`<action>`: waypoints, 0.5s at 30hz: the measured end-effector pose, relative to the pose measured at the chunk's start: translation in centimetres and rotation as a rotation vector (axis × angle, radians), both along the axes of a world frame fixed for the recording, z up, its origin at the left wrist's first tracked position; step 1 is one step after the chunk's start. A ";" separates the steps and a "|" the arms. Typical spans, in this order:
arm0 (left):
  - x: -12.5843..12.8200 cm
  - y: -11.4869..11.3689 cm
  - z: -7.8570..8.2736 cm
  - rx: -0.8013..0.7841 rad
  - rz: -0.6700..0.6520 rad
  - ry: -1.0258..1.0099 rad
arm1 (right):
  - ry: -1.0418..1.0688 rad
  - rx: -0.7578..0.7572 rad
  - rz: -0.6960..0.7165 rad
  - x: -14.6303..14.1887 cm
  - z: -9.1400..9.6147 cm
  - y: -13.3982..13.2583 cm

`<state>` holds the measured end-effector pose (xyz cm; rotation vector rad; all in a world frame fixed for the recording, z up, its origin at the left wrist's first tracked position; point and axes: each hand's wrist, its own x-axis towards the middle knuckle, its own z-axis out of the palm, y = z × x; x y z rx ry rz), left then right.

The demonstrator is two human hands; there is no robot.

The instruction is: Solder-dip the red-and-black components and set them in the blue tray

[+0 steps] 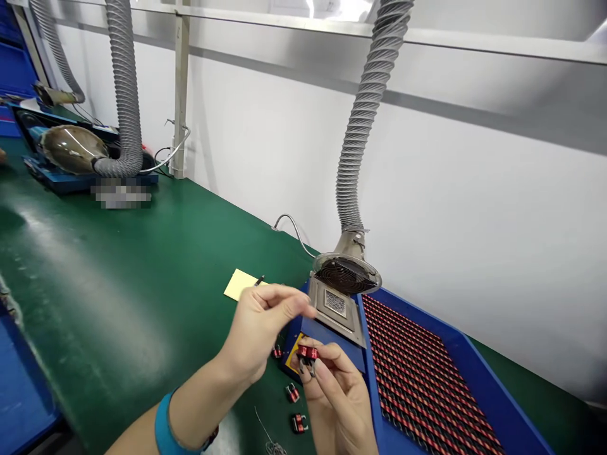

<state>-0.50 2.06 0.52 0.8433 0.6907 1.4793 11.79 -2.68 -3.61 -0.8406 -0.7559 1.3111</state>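
My right hand (339, 398) grips a small red-wire coil (307, 352) between thumb and fingers, its metal legs pointing down. Just above and to the left is my left hand (265, 322), with a blue band on the wrist. Its thumb and forefinger are pinched together close over the coil; whatever is between them is too small to make out. Below, on the green bench, lie loose red coils (293, 393), (300, 423), and another coil (277, 351) beside the blue heating unit. A tangle of thin wire (275, 448) sits at the bottom edge.
Behind my hands the blue unit carries a metal plate (336, 303) under an extractor hood (348, 275) on a grey hose. To the right, a blue tray (455, 335) holds rows of red coils. Yellow paper (238, 284) with a pen lies left. Another hooded machine (76, 148) stands farther off.
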 end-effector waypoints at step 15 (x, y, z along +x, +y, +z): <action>0.6 -0.1 -0.3 0.008 -0.231 0.079 | 0.030 -0.010 0.031 -0.1 0.7 -0.2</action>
